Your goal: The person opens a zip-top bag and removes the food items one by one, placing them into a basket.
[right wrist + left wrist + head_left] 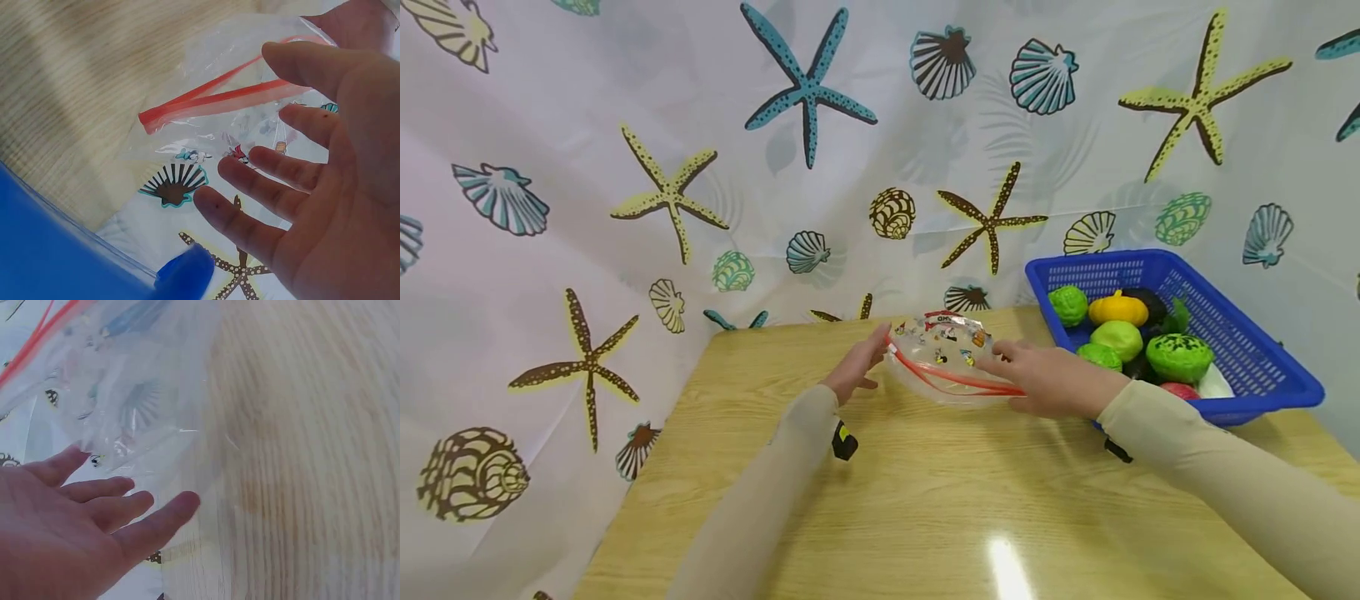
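Observation:
A clear plastic zip bag (pixel 951 354) with red zip strips and small printed figures is between my two hands over the table. Its red-edged mouth gapes toward me. My left hand (pixel 857 367) is at the bag's left end; in the left wrist view its fingers (pixel 159 522) are extended and spread just beside the thin plastic. At the bag's right end is my right hand (pixel 1060 379), fingers loosely extended and apart in the right wrist view, not curled round the bag. Whether any fingertip touches the plastic I cannot tell.
A blue plastic basket (pixel 1266 375) stands to the right, close to my right hand. It holds toy-like vegetables, including a yellow pumpkin (pixel 1118 309) and several green pieces. The wooden table (pixel 895 517) meets a shell-patterned cloth (pixel 850 275) behind.

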Tool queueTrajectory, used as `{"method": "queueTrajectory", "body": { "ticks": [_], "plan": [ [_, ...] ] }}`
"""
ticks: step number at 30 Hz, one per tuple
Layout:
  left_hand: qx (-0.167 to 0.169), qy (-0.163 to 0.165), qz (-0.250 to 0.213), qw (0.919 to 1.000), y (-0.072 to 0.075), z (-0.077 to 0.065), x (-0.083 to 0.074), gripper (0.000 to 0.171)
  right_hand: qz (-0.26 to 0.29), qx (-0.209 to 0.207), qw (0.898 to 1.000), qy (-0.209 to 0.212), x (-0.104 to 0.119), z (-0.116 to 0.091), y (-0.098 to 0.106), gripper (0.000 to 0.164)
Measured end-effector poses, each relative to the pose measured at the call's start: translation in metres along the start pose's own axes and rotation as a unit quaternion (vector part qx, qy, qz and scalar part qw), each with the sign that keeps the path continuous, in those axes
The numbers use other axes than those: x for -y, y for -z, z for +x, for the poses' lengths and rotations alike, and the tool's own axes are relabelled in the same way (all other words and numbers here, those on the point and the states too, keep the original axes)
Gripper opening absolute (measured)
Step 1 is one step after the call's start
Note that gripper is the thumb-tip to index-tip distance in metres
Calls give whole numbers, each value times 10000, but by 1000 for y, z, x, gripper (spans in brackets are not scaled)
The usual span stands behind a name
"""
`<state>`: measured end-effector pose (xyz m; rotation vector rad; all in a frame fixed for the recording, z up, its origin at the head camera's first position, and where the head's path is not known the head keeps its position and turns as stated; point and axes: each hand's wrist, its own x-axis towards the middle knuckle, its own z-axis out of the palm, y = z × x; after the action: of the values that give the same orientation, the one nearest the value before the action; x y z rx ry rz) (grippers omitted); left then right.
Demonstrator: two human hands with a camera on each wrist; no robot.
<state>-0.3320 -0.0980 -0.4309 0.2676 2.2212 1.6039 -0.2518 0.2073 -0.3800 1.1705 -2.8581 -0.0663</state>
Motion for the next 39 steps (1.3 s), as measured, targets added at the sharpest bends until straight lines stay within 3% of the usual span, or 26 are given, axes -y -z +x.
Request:
{"method": "queueTrajectory", "body": {
  "ticks": [3, 7, 13, 16, 18, 23, 33, 36, 39],
  "plan": [
    [183, 85, 294, 9994, 3, -1, 2, 65, 77, 101, 9999, 15, 3, 2, -1, 67],
    [193, -21, 1068, 9941, 5, -2, 11, 56, 105, 375, 9992, 21, 7, 5, -4, 67],
    [108, -138, 2360, 9716, 0, 5, 27, 64, 388, 1164, 9921, -244, 16, 10, -10, 64],
    [88, -145, 2643, 9643, -4, 3, 27, 67, 493, 1403, 9881, -390, 18, 11, -11, 63],
    [57, -194, 2663, 9637, -8, -1, 25, 67, 567, 1417, 9874, -408, 18, 10, -9, 61],
    [-193, -320, 2640, 9638, -19, -11, 12, 64, 616, 848, 9944, -103, 14, 4, 1, 55],
    [-690, -664, 3057, 9473, -30, -21, -15, 69, 871, -123, 9961, -91, 1, -2, 26, 40],
    [-993, -875, 3384, 9317, -30, -25, -21, 71, 835, -475, 9952, -190, -9, -4, 33, 34],
    [-1274, -1142, 3869, 9061, -27, -28, -31, 73, 750, -659, 9938, -490, -22, -8, 44, 46]
  ]
}}
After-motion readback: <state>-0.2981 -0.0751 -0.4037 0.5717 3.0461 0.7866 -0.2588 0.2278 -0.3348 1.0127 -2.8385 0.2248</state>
